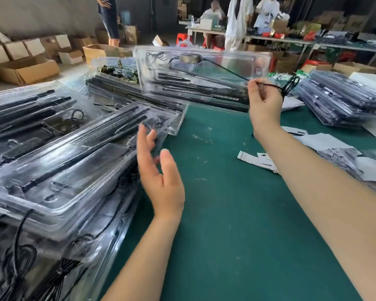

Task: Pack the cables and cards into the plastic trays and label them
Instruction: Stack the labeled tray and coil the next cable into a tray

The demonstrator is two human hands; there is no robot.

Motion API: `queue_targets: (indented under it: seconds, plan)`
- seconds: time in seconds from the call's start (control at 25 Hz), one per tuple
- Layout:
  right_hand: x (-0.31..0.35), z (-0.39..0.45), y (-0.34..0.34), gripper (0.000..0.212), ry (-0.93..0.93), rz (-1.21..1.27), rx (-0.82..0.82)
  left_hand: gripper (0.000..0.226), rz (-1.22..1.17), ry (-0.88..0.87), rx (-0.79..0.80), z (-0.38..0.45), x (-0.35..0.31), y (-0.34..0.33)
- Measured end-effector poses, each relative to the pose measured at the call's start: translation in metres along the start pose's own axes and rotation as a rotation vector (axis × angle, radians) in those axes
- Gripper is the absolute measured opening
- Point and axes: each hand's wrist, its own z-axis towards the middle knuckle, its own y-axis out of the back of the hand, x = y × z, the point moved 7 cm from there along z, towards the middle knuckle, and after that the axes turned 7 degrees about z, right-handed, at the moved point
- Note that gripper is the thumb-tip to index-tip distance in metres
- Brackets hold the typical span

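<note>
My right hand (264, 105) is raised over the green table (237, 213) and pinches a black cable (290, 85), whose coiled end hangs to the right of my fingers. The cable runs left to a round base (190, 58) in a clear plastic tray (204, 72) that is lifted in the air at the back. My left hand (159, 168) hovers with straight fingers beside a stack of clear trays (74, 161) that hold black rods and cables. Its fingertips are close to the top tray's right edge.
More filled trays lie stacked at the far left (20, 118), back middle (122, 83) and right (339, 101). White paper cards (258, 159) lie scattered on the right. Cardboard boxes (24, 68) stand on the floor behind. People stand and sit at far tables (280, 38).
</note>
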Motion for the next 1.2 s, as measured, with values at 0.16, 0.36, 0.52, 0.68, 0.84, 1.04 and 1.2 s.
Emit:
queue_targets:
  seconds: [0.16, 0.36, 0.52, 0.68, 0.84, 1.04, 1.2]
  plan:
    - [-0.003, -0.001, 0.029, 0.018, -0.106, 0.015, -0.110, 0.058, -0.005, 0.106, -0.029, 0.008, 0.007, 0.008]
    - [0.003, -0.018, 0.067, 0.027, -0.211, 0.120, -0.303, 0.073, -0.005, 0.224, 0.009, 0.029, 0.015, 0.011]
    - [0.046, -0.014, 0.111, 0.035, -0.127, 0.146, -0.360, 0.076, 0.163, 0.193, 0.072, 0.025, 0.013, 0.007]
    - [0.113, 0.000, 0.150, 0.039, 0.047, 0.120, -0.380, 0.074, 0.402, 0.099, 0.296, -0.006, 0.016, -0.013]
    - [0.128, -0.031, 0.157, 0.037, -0.053, 0.069, -0.352, 0.059, 0.386, 0.096, 0.518, -0.033, 0.015, -0.037]
    - [0.065, -0.137, 0.134, 0.024, -0.297, 0.261, -0.316, 0.027, 0.117, 0.315, 0.687, -0.057, 0.012, -0.052]
    - [0.021, -0.196, 0.102, 0.019, -0.443, 0.353, -0.319, 0.034, 0.025, 0.505, 0.707, -0.066, 0.018, -0.056]
